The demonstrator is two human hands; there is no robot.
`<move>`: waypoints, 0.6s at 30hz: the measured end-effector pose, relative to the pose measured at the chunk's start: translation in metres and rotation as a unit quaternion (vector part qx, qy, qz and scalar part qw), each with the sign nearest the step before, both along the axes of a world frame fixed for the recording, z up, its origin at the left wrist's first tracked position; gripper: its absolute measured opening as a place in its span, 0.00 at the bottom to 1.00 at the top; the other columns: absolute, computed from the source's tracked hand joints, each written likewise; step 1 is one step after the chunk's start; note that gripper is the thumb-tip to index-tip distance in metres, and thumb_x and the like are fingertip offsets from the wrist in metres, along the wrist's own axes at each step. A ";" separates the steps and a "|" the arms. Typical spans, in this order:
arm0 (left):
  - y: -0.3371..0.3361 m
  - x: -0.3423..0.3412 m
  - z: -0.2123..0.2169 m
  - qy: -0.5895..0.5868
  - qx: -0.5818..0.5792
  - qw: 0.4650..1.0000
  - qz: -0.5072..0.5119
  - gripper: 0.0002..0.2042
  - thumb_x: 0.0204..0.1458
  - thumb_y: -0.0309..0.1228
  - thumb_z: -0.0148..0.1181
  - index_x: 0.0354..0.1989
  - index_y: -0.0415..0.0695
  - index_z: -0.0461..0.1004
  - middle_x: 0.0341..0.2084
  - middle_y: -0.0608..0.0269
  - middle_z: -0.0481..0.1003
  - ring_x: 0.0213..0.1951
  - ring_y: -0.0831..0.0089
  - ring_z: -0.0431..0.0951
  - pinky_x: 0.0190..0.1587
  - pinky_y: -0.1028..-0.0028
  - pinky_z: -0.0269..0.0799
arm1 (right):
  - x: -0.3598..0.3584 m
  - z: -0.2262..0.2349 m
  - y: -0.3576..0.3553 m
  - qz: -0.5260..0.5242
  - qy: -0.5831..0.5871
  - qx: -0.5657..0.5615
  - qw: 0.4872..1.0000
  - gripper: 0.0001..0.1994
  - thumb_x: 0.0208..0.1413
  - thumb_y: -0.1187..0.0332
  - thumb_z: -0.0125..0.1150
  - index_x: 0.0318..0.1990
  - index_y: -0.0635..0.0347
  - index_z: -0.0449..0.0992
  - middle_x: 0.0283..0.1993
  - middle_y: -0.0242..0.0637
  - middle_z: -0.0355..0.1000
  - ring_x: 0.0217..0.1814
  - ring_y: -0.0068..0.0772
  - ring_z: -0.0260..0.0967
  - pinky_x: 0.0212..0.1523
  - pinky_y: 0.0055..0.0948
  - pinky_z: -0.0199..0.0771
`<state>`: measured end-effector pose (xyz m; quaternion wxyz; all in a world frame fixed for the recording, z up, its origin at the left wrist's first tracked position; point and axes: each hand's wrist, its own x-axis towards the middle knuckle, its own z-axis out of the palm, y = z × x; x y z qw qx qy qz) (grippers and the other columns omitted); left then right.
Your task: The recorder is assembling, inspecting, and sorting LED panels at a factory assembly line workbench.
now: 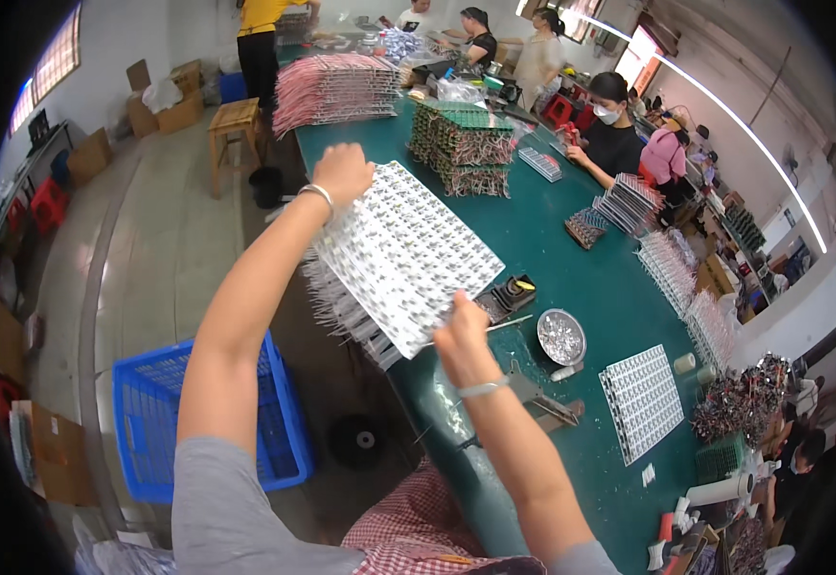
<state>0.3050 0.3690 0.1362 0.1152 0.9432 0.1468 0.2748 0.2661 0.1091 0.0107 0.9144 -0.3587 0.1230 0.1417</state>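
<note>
A white square panel (416,244) covered in rows of small dark parts is held tilted above the left edge of the green table. My left hand (343,174) is closed on its far left edge, and my right hand (463,331) grips its near right corner. White wire-like strands (336,307) hang out below the panel's left side; whether they belong to it or to things underneath, I cannot tell. Beside my right hand sit a small black holder with a yellow piece (514,290) and a round metal bowl of small silvery parts (561,337).
Another white panel (643,402) lies at the right of the green table (571,268). Stacks of pink-edged boards (336,88) and green boards (461,144) stand at the far end. A blue crate (154,422) is on the floor at left. A masked person (614,139) works across the table.
</note>
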 end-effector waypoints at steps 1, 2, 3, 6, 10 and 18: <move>-0.004 0.004 0.000 -0.014 -0.005 1.000 0.003 0.18 0.55 0.38 0.56 0.44 0.34 0.75 0.44 0.44 0.76 0.52 0.49 0.73 0.56 0.57 0.67 | -0.002 0.004 0.024 -0.039 0.062 -0.030 0.997 0.13 0.66 0.75 0.46 0.55 0.71 0.64 0.53 0.47 0.68 0.52 0.41 0.69 0.56 0.45 0.72; -0.011 0.016 -0.006 -0.041 -0.008 0.999 -0.024 0.17 0.54 0.38 0.56 0.42 0.34 0.75 0.43 0.44 0.76 0.51 0.49 0.73 0.54 0.57 0.68 | 0.009 -0.015 0.038 -0.066 0.035 -0.006 0.997 0.12 0.66 0.76 0.46 0.54 0.70 0.64 0.52 0.47 0.69 0.51 0.42 0.69 0.53 0.50 0.73; -0.005 0.020 -0.023 -0.059 -0.008 0.997 -0.038 0.16 0.54 0.38 0.57 0.41 0.34 0.75 0.42 0.44 0.76 0.49 0.48 0.73 0.53 0.56 0.69 | 0.000 -0.010 0.054 -0.052 0.058 -0.008 0.997 0.11 0.66 0.76 0.46 0.53 0.70 0.65 0.51 0.46 0.69 0.51 0.42 0.69 0.52 0.53 0.73; -0.030 0.011 -0.053 -0.039 -0.052 0.994 -0.090 0.14 0.53 0.35 0.57 0.39 0.35 0.74 0.41 0.44 0.75 0.48 0.48 0.72 0.53 0.56 0.68 | -0.010 0.000 0.059 -0.001 0.089 -0.080 0.993 0.13 0.66 0.77 0.46 0.56 0.69 0.63 0.54 0.47 0.68 0.54 0.44 0.68 0.54 0.56 0.72; -0.027 0.003 -0.095 -0.032 -0.050 0.993 -0.101 0.13 0.53 0.33 0.57 0.39 0.35 0.74 0.41 0.43 0.75 0.49 0.48 0.72 0.54 0.55 0.67 | -0.005 -0.010 0.050 0.086 0.066 -0.146 0.983 0.13 0.65 0.77 0.48 0.55 0.70 0.64 0.52 0.47 0.70 0.52 0.43 0.71 0.51 0.53 0.75; -0.027 -0.021 -0.135 0.079 0.011 0.994 -0.079 0.13 0.55 0.33 0.55 0.41 0.36 0.75 0.44 0.46 0.75 0.51 0.51 0.72 0.54 0.55 0.65 | 0.006 -0.004 0.041 0.199 0.018 -0.186 0.962 0.10 0.62 0.73 0.55 0.45 0.72 0.69 0.43 0.45 0.74 0.40 0.38 0.77 0.37 0.34 0.83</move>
